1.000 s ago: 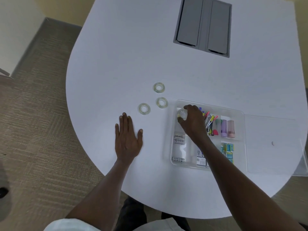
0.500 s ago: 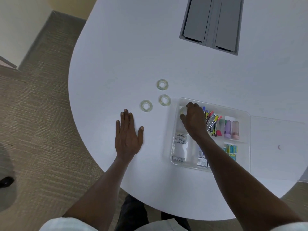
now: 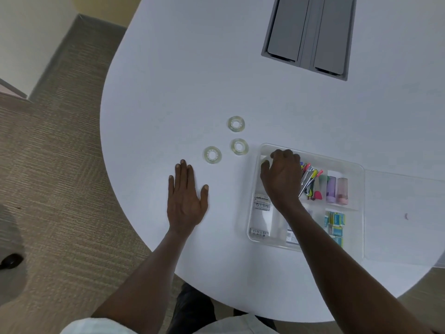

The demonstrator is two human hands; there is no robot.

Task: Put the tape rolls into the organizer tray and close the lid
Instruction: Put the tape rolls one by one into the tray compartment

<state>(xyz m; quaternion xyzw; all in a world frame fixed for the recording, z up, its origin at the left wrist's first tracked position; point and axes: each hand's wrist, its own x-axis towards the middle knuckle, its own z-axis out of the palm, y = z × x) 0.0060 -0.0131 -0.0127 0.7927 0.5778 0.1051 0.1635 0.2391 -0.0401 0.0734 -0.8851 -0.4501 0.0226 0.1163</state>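
tape rolls (image 3: 236, 123) (three) beside organizer tray (image 3: 265, 150) left edge; right hand (image 3: 283, 179) inside.

Bare white tabletop (image 3: 183, 88) lay open around three clear tape rolls (image 3: 236, 123); the right hand (image 3: 283, 179) blocked the clear plastic tray's (image 3: 313, 154) left compartment.

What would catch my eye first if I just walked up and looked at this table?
Probably the three clear plastic tape rolls lying flat and apart on the white round-ended table, just left of the clear plastic organizer tray. The right hand reaches into the tray's far-left corner, beside bright coloured pens, while the left hand lies flat on the table.
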